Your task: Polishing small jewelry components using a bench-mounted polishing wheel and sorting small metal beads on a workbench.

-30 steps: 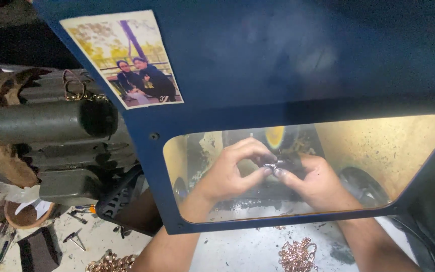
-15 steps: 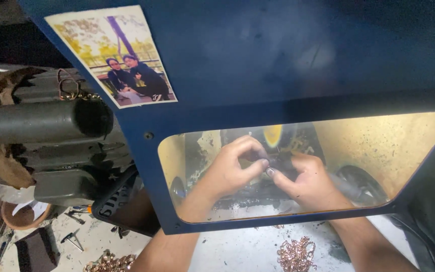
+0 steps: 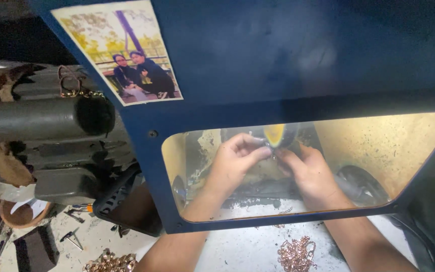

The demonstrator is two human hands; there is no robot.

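Currently both hands work inside a blue hood (image 3: 288,55), seen through its clear window (image 3: 378,161). Left hand (image 3: 235,163) and right hand (image 3: 310,174) meet just under a yellow-stained buffing wheel (image 3: 276,135). Fingertips of both hands are pinched together on a small piece (image 3: 273,151) held up to the wheel's lower edge; the piece itself is too small and blurred to identify. Both hands closed in a pinch, wrists resting low near the hood floor.

Judgement: to do this step well, keep the piece gripped from both sides, present it to the underside of the wheel with light pressure, and turn it so no one spot is overworked. Fingertips sit very near the wheel, so a slip is the main risk.

Outside the hood: copper-coloured chain pile (image 3: 296,254) on the bench between the forearms, a second pile (image 3: 111,263) at lower left, grey motor (image 3: 51,121) to the left, a photo (image 3: 119,53) stuck on the hood.
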